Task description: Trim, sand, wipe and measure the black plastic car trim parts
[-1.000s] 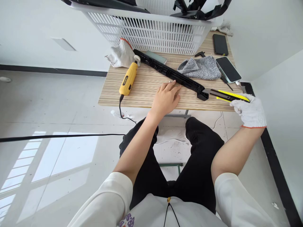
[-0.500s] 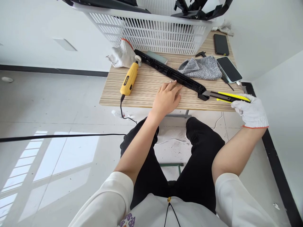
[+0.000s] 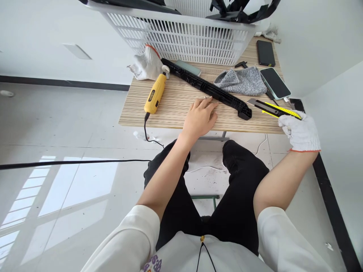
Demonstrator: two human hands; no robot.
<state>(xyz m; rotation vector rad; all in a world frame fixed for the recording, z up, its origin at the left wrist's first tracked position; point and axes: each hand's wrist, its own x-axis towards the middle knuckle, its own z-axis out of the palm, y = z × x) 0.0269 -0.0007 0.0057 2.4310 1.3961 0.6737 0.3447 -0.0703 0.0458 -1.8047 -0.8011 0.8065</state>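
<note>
My left hand (image 3: 200, 116), bare, lies flat with fingers spread on the wood-grained table (image 3: 172, 113). Its fingertips reach the near edge of a long black plastic strip (image 3: 205, 87), which lies slantwise across the tabletop; whether they touch it I cannot tell. My right hand (image 3: 301, 130) wears a white knit glove and is closed round a yellow and black utility knife (image 3: 273, 109). The knife's blade is out and points left, just above and apart from the strip's hooked right end.
Behind the strip stands a white plastic basket (image 3: 195, 41) holding black parts. A yellow rotary tool (image 3: 155, 93) with a cord lies left, beside a white glove (image 3: 146, 64). A grey cloth (image 3: 241, 81), a phone (image 3: 275, 83) and a black device (image 3: 266, 53) lie right.
My right hand has lifted the knife's blade up and away from the right end of the black strip, slightly to the right. My left hand has stayed in place.
</note>
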